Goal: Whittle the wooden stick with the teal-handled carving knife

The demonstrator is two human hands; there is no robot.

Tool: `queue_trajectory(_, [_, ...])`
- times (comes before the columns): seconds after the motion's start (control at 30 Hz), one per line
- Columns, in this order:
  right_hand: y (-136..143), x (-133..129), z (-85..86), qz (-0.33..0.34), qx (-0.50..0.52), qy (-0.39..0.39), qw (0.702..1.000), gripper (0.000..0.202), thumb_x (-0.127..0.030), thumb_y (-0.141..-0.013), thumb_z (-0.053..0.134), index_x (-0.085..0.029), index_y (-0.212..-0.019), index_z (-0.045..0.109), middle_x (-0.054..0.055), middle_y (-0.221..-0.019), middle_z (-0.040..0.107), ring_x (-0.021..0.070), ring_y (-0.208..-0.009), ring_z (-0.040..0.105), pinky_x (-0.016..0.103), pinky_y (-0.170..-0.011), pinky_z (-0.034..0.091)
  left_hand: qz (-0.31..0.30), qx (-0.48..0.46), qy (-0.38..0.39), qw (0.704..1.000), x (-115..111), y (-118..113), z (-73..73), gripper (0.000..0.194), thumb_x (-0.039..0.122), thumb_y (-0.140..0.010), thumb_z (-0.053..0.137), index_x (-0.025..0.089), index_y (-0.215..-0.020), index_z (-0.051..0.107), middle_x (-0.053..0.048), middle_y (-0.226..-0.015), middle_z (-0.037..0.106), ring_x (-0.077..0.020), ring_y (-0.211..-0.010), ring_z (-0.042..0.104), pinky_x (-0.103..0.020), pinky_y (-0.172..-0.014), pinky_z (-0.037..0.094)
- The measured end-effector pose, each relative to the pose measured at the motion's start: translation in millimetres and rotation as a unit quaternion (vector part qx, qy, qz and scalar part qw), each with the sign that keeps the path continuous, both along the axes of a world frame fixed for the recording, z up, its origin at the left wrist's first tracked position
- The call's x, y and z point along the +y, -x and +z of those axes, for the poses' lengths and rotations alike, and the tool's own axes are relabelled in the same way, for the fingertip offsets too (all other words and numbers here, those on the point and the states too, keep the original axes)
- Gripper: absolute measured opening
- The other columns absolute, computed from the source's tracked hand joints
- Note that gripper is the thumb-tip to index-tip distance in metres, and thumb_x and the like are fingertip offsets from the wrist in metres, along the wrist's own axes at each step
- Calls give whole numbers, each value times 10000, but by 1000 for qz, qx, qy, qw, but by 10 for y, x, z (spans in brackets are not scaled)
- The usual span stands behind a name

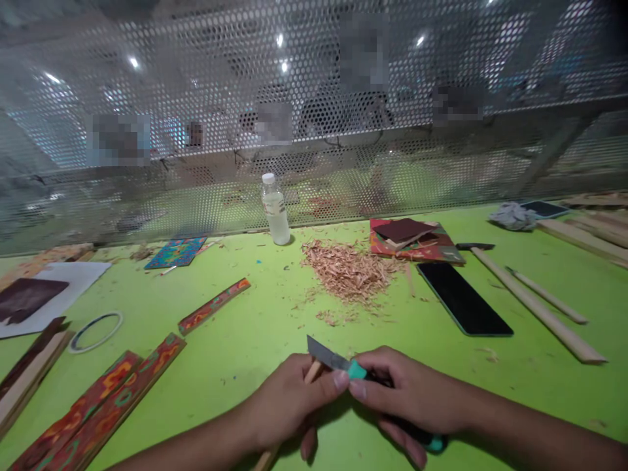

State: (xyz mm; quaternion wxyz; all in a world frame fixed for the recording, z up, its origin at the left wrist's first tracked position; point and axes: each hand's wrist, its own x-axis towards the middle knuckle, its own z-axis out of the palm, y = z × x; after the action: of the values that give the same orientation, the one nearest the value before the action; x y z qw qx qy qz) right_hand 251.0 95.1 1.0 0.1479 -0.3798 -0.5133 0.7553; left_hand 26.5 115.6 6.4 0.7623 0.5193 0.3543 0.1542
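Print (275,208) on the bottle (280,230) by the tabletop's (235,353) far edge was unreadable. Nearer than the shavings (350,271), the left hand (289,407) had its grip closed round a wooden stick (313,371), the right hand (409,392) round a knife (330,356).

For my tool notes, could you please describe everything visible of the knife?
The knife has an exposed, grey, metal-looking blade and a black and teal handle, partly hidden in the right hand. Its slanted tip points leftward and away over the green table; the left hand has its thumb at the blade's base.
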Motion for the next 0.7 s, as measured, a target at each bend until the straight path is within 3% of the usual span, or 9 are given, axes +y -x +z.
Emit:
queue_trajectory(0.13, [-81,63,4,73,-7,39,997,508,-695,-939,596,-189,-912,552,-76,-451,580,68,-279,497,125,-313,384,7,3,-15,1000,-13,-12,12,447,582,-831,783,151,-882,674,114,-530,370,-39,-370,368,-114,-341,456])
queue_trajectory(0.27, [-83,75,14,86,-14,50,995,567,-753,-911,579,-189,-871,538,-72,-450,577,64,-275,497,125,-305,384,3,5,-43,999,-26,-14,-6,479,622,-867,724,151,-809,662,117,-523,303,-42,-373,349,-112,-337,442])
queue_trajectory(0.37, [-47,48,40,70,-30,36,996,590,-777,-896,571,-189,-883,534,-81,-454,568,58,-279,492,121,-307,389,21,12,-52,998,-38,-16,-8,495,641,-861,717,168,-752,617,118,-495,304,-50,-356,356,-121,-318,422])
queue_trajectory(0.53, [29,-34,65,18,-56,3,998,541,-736,-913,587,-202,-976,525,-100,-460,568,55,-258,447,118,-296,368,59,39,-48,996,-83,-48,12,492,643,-849,723,156,-815,659,91,-508,447,-56,-339,417,-126,-296,381])
queue_trajectory(0.7, [106,-78,22,-43,-42,-20,998,475,-681,-953,576,-208,-980,538,-104,-466,562,61,-252,443,118,-285,320,107,59,-32,992,-115,-95,-15,516,679,-854,692,171,-800,622,102,-478,426,-54,-332,366,-134,-284,368])
